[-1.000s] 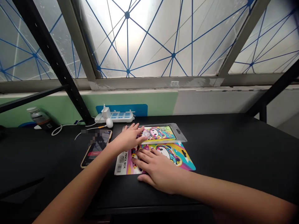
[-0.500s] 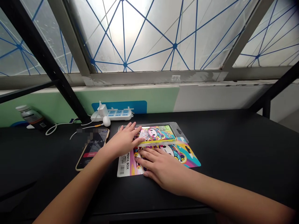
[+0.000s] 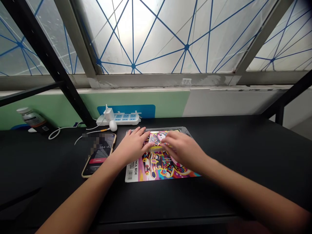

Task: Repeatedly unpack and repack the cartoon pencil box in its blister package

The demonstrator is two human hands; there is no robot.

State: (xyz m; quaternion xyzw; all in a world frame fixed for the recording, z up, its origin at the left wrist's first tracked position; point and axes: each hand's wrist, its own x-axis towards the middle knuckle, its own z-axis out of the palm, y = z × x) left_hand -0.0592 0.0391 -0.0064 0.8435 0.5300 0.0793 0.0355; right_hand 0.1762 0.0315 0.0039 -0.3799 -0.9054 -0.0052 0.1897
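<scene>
A colourful cartoon-printed card (image 3: pixel 158 167) lettered "PENCIL BOX" lies flat on the black table. Across its far half rests a clear plastic shell (image 3: pixel 186 130), with a bright printed pencil box (image 3: pixel 155 137) inside. My left hand (image 3: pixel 133 145) lies over the shell's left end, fingers stretched and spread. Bent over the right part of the pencil box is my right hand (image 3: pixel 186 149), its thumb apart from its fingers. Nothing shows in its grasp, and whether its fingertips touch the box is hard to see. The hand covers the card's right side.
Left of the card is a phone (image 3: pixel 101 156) with a timer on its screen. Behind stands a white power strip (image 3: pixel 126 119) with a plugged-in charger (image 3: pixel 109 114) and cables. A bottle (image 3: pixel 34 120) is at the far left, beside a black frame post (image 3: pixel 70 94).
My right hand has lifted off the lower card and moved up and right onto the pencil box, uncovering the card's middle. My left hand stays on the shell. The view has shifted slightly.
</scene>
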